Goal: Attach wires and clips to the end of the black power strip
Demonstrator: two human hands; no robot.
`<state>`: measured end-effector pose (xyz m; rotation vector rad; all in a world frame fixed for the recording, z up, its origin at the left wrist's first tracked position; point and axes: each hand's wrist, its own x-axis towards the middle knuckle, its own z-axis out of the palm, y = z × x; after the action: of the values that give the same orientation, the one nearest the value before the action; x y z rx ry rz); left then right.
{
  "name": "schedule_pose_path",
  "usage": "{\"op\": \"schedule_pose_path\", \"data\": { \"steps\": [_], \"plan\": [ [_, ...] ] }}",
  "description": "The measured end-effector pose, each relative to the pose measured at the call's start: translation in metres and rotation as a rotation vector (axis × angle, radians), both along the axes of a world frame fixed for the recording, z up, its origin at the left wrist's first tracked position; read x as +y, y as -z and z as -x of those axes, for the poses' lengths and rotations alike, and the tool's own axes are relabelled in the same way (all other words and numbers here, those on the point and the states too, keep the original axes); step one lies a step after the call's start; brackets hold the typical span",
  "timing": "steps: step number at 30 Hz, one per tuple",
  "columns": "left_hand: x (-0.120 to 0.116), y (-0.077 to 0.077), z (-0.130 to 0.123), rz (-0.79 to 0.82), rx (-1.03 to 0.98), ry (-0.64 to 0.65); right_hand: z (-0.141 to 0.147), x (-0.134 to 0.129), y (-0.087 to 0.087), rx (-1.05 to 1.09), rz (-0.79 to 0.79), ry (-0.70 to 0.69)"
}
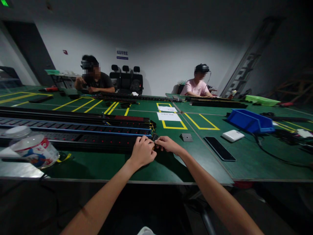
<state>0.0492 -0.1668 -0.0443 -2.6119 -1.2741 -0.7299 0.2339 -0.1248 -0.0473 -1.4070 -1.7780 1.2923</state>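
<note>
Several long black power strips (pixel 105 142) with rows of sockets and small red marks lie side by side across the left of the table. My left hand (pixel 143 151) is closed over the right end of the nearest strip. At that same end my right hand (pixel 168 144) pinches something small and dark, too hidden by the fingers to name. The fingertips of both hands are close together there. Yellow and dark wires (pixel 153 127) stick out of the strip ends just beyond my hands. A small grey metal plate (pixel 187 137) lies right of my right hand.
A phone (pixel 219 148), a white case (pixel 233 135) and a blue bin (pixel 251 120) are on the right. A clear jar (pixel 36 150) stands at the left. Paper sheets (pixel 168 116) lie ahead. Two people (pixel 100 80) sit across the green table (pixel 195 166).
</note>
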Motion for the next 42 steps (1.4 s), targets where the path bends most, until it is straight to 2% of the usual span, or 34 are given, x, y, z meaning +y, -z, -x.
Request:
{"op": "schedule_pose_path", "data": {
  "steps": [28,42],
  "plan": [
    [-0.0043,-0.0016,0.0001,-0.028,-0.046,-0.023,0.0013,-0.0027,-0.0005,0.050,0.023,0.061],
    [-0.0048,-0.0022,0.0008,-0.011,-0.099,-0.022,-0.0008,-0.0053,-0.0025,0.055,-0.035,0.076]
  ]
}}
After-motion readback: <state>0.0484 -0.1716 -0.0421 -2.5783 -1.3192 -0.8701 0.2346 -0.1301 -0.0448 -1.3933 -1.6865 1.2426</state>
